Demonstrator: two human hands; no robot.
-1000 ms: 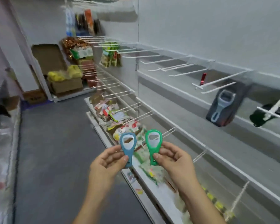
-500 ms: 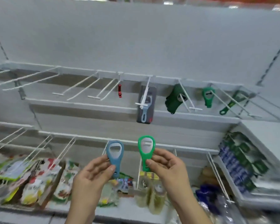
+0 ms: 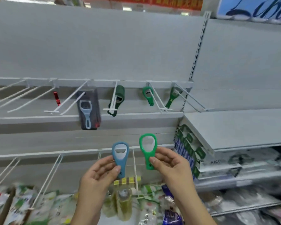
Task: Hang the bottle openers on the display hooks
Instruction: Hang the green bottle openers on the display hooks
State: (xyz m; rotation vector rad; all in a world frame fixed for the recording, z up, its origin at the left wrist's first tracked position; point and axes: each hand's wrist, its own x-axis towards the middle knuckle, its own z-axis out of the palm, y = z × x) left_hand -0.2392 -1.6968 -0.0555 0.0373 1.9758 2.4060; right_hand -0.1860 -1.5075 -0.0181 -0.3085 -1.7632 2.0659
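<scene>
My left hand [image 3: 98, 174] pinches the handle of a blue bottle opener [image 3: 120, 157], held upright. Beside it my right hand [image 3: 169, 166] pinches a green bottle opener [image 3: 148, 150], also upright and slightly higher. Both sit below a row of white display hooks [image 3: 113, 96] on the grey shelf wall. On those hooks hang a carded pale-blue opener [image 3: 88, 109], a dark green opener [image 3: 118, 99], a green opener [image 3: 148, 95], another green opener [image 3: 173, 97] and a small red opener [image 3: 56, 98].
Bare white hooks [image 3: 18, 96] stretch along the rail to the left. A lower hook row [image 3: 135, 169] carries packaged goods [image 3: 125, 197] beneath my hands. At the right, a grey shelf [image 3: 234, 127] juts out over stacked boxes [image 3: 188, 148].
The view swung from the aisle to face the hook wall and drew closer. Both hands kept hold of their openers, now raised a little toward the hook row.
</scene>
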